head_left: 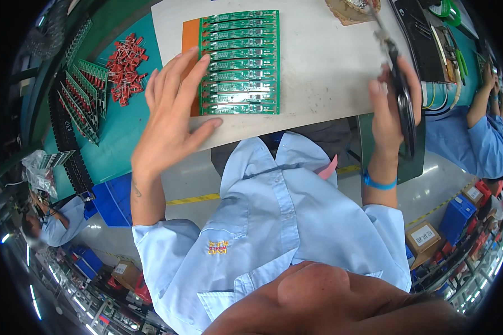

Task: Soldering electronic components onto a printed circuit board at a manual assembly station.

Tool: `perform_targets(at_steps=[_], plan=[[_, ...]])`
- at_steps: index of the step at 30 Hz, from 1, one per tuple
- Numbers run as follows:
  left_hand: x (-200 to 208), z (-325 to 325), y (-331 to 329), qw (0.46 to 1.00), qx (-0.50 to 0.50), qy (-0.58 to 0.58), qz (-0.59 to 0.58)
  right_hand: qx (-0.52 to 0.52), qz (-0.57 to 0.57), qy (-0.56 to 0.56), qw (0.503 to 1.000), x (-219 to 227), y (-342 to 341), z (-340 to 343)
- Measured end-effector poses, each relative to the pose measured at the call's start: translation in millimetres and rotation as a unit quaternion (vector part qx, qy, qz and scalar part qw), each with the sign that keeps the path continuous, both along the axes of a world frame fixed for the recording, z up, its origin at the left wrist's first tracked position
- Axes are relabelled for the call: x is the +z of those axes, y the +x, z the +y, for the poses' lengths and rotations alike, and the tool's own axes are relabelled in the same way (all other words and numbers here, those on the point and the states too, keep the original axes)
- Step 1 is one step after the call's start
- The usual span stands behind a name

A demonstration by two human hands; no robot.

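Note:
A panel of long, narrow green circuit boards (240, 62) lies on the white work surface, its strips stacked one behind another. Along its left side runs an orange strip (190, 39). My left hand (170, 114) rests flat over that left edge, fingers stretched and thumb apart near the front corner. To the right of the panel, my right hand (390, 114) is closed around the black handle of what looks like a soldering iron (401, 92). Its metal shaft points away from me, toward a brownish round dish (355, 10) at the far edge. Motion blurs the tool slightly.
Red components with wire leads (127, 64) are heaped on the green mat (142, 42) at left. Beside them, populated boards (84, 97) stand in a black rack (67, 134). A black tray (416, 33) and cables lie at right. Another person's arm (478, 106) shows at far right.

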State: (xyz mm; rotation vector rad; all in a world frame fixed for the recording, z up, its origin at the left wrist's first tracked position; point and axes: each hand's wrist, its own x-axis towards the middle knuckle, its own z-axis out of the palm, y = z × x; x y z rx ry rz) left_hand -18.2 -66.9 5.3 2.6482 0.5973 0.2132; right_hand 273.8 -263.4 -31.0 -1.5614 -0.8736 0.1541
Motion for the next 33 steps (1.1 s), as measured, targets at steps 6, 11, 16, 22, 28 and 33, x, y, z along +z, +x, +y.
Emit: perform_targets(at_steps=[6,11,16,22,28,33], plan=[[4.7,43.2,17.7,0.984,-0.027,-0.115,-0.131,0.034,0.043,0.047,0.997,9.7,-17.4,-15.4],[-8.7,43.5,44.8,0.993,0.061,0.039,-0.096,0.278,-0.034,0.006,0.96,27.3,-33.2,-30.3],[-36.4,42.8,44.5,0.979,0.108,0.125,-0.122,0.254,-0.024,-0.006,0.967,24.8,-36.8,-40.7],[-44.0,43.6,45.6,0.978,0.112,0.058,-0.164,0.248,-0.021,-0.011,0.968,23.4,-39.5,-38.1],[-46.7,46.5,50.2,0.972,0.125,-0.004,-0.197,0.287,-0.032,-0.04,0.957,27.0,-43.2,-36.6],[-51.2,53.8,50.1,0.976,0.098,-0.008,-0.195,0.322,-0.038,-0.056,0.944,28.1,-49.3,-33.4]])
